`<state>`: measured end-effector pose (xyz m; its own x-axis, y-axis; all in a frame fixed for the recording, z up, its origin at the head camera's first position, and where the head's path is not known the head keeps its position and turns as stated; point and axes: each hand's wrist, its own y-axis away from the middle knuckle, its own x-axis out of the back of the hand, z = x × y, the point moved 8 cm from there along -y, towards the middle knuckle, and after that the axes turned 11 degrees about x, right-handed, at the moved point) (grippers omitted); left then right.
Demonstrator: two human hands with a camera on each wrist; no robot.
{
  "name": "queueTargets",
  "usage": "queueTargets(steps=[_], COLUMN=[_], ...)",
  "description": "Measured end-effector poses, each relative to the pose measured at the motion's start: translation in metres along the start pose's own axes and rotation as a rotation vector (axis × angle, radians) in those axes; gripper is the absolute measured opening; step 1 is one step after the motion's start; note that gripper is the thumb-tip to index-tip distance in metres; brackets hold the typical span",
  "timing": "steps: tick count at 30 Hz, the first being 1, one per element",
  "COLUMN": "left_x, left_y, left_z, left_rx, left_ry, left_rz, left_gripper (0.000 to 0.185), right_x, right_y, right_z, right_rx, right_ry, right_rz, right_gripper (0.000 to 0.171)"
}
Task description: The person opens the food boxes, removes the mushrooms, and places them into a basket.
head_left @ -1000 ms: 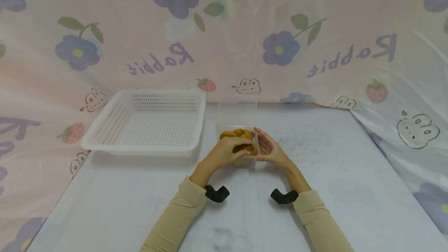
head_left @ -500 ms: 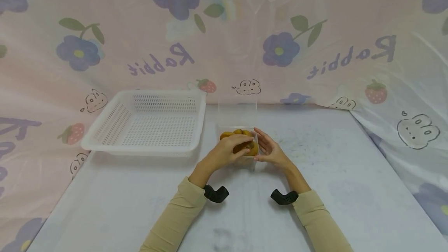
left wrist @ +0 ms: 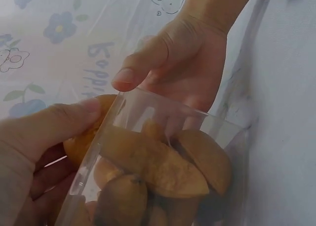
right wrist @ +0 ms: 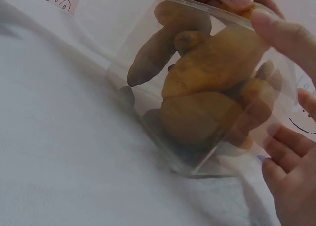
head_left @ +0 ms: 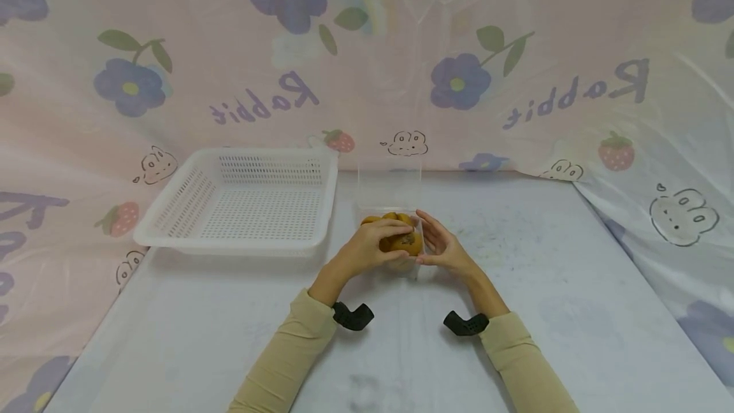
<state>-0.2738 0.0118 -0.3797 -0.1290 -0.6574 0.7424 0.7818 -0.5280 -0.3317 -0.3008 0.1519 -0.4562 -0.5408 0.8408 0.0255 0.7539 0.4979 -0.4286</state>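
Clear rigid plastic box (head_left: 392, 234) on grey desk (head_left: 516, 311) beside perforated white basket (head_left: 246, 202), packed with matte orange-brown lumps (right wrist: 212, 63). Left hand (head_left: 367, 248) pinches one lump; right hand (head_left: 444, 248) steadies the wall, fingers straight. Wrist views alone show the lumps' wrinkled skins

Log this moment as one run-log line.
left hand: grips potato | right hand: steadies clear box | basket: left

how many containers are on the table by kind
white perforated basket: 1
clear plastic box holding brown-orange pieces: 1
total: 2
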Motion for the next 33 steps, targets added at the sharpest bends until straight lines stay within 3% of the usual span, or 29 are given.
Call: queueTargets(steps=[8,14,25,33], left_x=[0.013,0.026,0.051,0.086], left_y=[0.0,0.001,0.006,0.017], left_z=[0.005,0.004,0.001,-0.015], left_rx=[-0.027,-0.035,-0.079,0.004], left_ry=[0.026,0.07,0.1,0.157], left_rz=[0.109,0.176,0.319,0.434], left_gripper=[0.046,0.045,0.045,0.043], right_x=[-0.001,-0.002,0.002,0.002], right_y=[-0.001,-0.003,-0.001,-0.001], right_z=[-0.003,-0.006,-0.005,-0.004], right_rx=[0.059,0.115,0.065,0.042], right_ry=[0.044,0.039,0.055,0.053], right_rz=[0.01,0.014,0.038,0.047], right_gripper=[0.082,0.083,0.084,0.086])
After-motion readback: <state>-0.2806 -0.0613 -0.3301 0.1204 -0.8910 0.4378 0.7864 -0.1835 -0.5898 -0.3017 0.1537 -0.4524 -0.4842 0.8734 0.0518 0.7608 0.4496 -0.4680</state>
